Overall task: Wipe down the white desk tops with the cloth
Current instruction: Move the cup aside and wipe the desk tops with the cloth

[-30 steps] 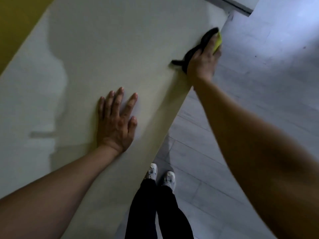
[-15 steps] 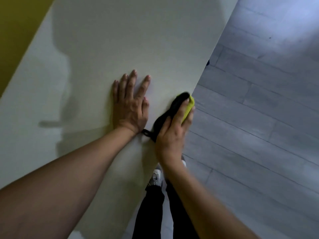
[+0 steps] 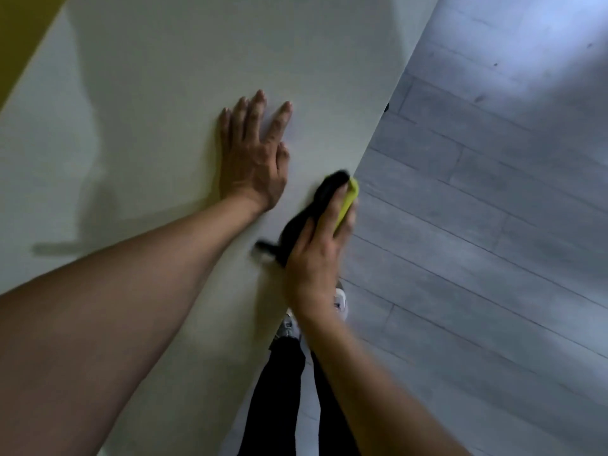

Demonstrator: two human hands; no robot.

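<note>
Desk top (image 3: 158, 93): white, matte, filling the left and centre of the frame; its right edge runs diagonally from the upper right down to the bottom centre; soft shadows lie across its left half.
Left hand (image 3: 255, 159): laid flat, palm down, on the desk top in the middle of the frame; fingers (image 3: 245, 116) straight and slightly spread, pointing toward the top of the frame; holding nothing; forearm stretches in from the lower left.
Right hand (image 3: 317, 255): just right of and below the left hand, at the desk's right edge; wrapped over the cloth and pressing it to the surface, with fingertips curled over the desk edge; slightly blurred; forearm enters from the bottom right.
Cloth (image 3: 316, 205): black on the side toward the desk, yellow-green on the side toward the floor; bunched under the right hand, right at the desk edge, centre of the frame; a black corner trails out toward the lower left of the hand.
Floor (image 3: 477, 241): grey planks, taking up the right side of the frame, brighter toward the upper right.
Legs and shoes (image 3: 289, 327): dark trousers and pale shoes at the bottom centre, partly hidden by the right forearm, standing on the floor beside the desk.
Wall strip (image 3: 19, 31): mustard yellow, upper left corner of the frame, beyond the desk's far edge.
</note>
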